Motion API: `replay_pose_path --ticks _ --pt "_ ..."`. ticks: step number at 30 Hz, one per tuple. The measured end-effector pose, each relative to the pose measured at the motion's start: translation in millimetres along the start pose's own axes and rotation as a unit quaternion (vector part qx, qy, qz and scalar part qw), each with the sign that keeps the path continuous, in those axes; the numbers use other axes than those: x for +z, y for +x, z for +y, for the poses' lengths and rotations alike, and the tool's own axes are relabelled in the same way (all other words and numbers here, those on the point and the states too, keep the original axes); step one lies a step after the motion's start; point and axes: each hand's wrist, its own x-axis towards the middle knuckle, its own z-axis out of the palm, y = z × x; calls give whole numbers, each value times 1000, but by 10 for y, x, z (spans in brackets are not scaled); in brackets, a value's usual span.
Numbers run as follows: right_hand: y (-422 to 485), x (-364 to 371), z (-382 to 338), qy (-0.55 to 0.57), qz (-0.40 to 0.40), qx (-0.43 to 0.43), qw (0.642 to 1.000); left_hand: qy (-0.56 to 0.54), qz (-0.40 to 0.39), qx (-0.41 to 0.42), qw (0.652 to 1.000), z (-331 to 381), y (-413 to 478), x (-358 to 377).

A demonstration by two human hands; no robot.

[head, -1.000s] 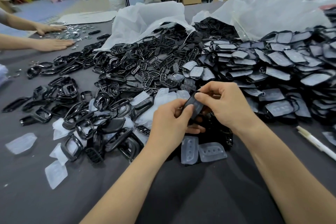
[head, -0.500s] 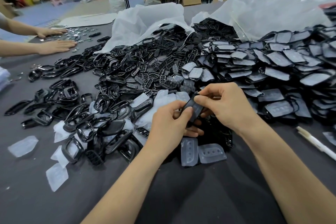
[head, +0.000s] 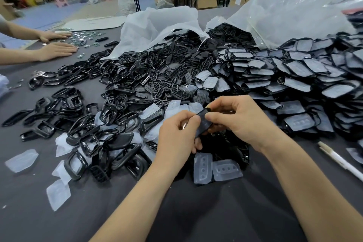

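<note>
Closest in is the dark grey bench (head: 176, 214). Two cloudy see-through rubber pads with button holes (head: 203, 168) lie side by side on it just below the hands, and a white pen (head: 341, 162) is off to the right. Above those, the left hand (head: 176, 135) and right hand (head: 241, 122) meet. Both grips are narrow, each pinching the same flat black plastic key-fob piece (head: 203, 124), so it's tilted up in the air between them, clear of the bench. Left of the hands there's a loose heap of glossy black plastic frames (head: 110, 122) with more clear pads mixed in. Further back on the right are stacked rows of black shells with grey pads (head: 294, 76), then crumpled white plastic bags (head: 157, 25) spilling parts. Way off at far left, another person's two hands (head: 55, 50) lie flat on the bench.
</note>
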Motion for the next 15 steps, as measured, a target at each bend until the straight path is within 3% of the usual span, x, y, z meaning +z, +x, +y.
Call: replay_pose_path --ticks 15 --pt "-2 72 18 28 -29 15 999 -94 -4 -55 994 73 2 -23"
